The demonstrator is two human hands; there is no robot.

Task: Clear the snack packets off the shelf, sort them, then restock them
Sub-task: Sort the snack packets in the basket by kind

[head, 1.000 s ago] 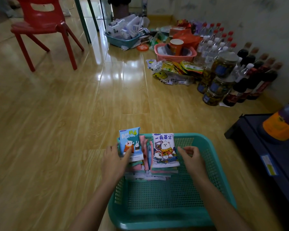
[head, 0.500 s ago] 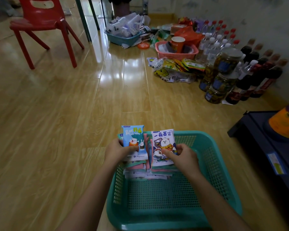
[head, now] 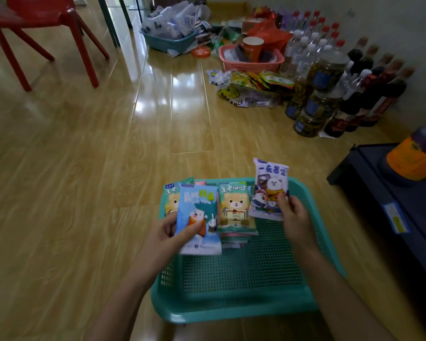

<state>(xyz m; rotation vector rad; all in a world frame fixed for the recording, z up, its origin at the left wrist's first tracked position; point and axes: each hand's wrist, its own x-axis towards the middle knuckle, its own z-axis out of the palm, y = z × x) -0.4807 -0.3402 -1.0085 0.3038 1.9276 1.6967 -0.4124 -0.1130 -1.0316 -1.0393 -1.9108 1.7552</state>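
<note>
- The left hand [head: 165,238] pinched a pale-blue packet [head: 199,217], thumb on its front and fingers curled behind, above the near-left part of the teal basket [head: 231,313]. The glossy film looked slippery, and a loose pinch low on the pouch could have let it slide onto the wrong pile.
- A stack of green bear-print packets [head: 235,207] lay against the basket's far wall, with pink-edged ones beneath. Flat, smooth and pillow-shaped, the stack seemed liable to fan out if a hand brushed it, which would mix the sorted kinds.
- The right hand [head: 293,215] gripped a white-and-purple packet [head: 269,188] by its lower right corner and held it upright over the basket's far-right side. Held by one corner only, the thin pouch might have bent or dropped outside the rim.
- The basket, a rectangular tray of moulded plastic mesh with a solid rolled rim, sat on a polished wood-grain floor [head: 231,148]. On that shiny surface it could probably skid if leaned on.
- A dark shelf [head: 391,193] stood at the right, near the basket, carrying an orange-labelled bottle [head: 413,156]. Restocking past that rounded bottle risked knocking it over.
</note>
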